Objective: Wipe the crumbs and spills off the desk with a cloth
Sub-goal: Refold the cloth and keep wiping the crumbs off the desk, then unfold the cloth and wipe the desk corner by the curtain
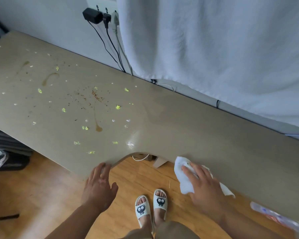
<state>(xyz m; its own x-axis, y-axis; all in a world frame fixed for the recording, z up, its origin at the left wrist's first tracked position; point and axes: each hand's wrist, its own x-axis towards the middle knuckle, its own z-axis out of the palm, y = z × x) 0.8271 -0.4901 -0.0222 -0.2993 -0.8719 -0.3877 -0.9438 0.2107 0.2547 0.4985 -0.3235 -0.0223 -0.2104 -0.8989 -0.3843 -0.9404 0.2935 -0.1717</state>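
Note:
A beige desk runs from upper left to lower right, with a curved cut-out in its front edge. Green and white crumbs, reddish-brown specks and brown liquid streaks cover its left half. A white cloth lies on the desk's front edge, right of the cut-out. My right hand presses flat on the cloth with straight fingers. My left hand is open, its fingertips touching the desk edge left of the cut-out.
Plugs sit in a wall socket, their cables dropping behind the desk. A white curtain hangs behind the desk's right part. A plastic bottle lies at the lower right. My slippered feet stand on a wooden floor.

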